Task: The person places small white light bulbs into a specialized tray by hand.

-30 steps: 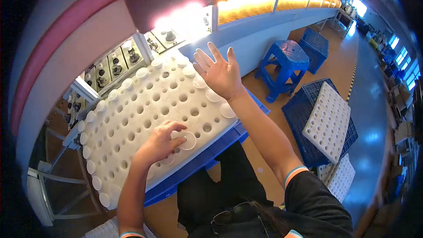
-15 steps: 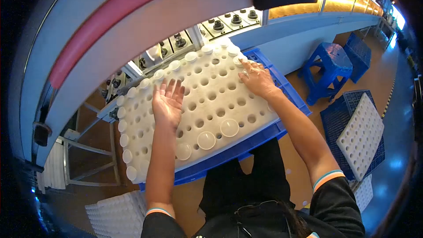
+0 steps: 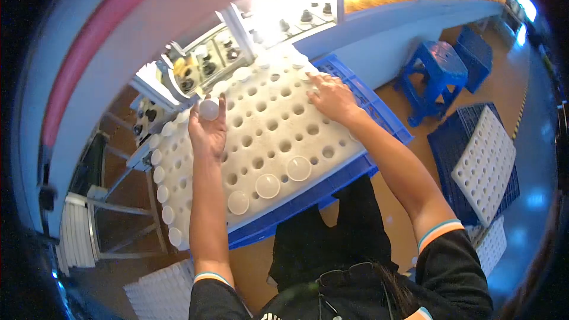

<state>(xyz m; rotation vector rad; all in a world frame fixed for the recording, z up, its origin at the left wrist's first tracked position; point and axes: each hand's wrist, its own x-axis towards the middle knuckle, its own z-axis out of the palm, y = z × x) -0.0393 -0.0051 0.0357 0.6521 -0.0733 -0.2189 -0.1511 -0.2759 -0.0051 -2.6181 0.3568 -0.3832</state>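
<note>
My left hand [image 3: 207,133] is palm up above the left part of a white foam tray [image 3: 284,120], which has rows of holes. Its fingers are closed round a small translucent white cup [image 3: 209,109]. At the tray's far right corner, my right hand [image 3: 333,98] has its fingers bent down onto another white cup [image 3: 306,75], partly hidden by the fingertips. More such cups stand along the tray's left and far edges. Near the front edge sit larger-looking cups, one of them a round translucent cup [image 3: 267,186].
Under the foam tray is a blue plastic crate [image 3: 379,109]. Behind it stands a brightly lit machine with black fixtures [image 3: 306,16]. To the right are a blue stool [image 3: 435,74] and another perforated white tray [image 3: 486,166]. Stacked white trays [image 3: 160,290] lie at lower left.
My left hand was open and empty, and now holds a translucent cup. My right hand stays at the far right corner of the tray. The whole view has shifted slightly.
</note>
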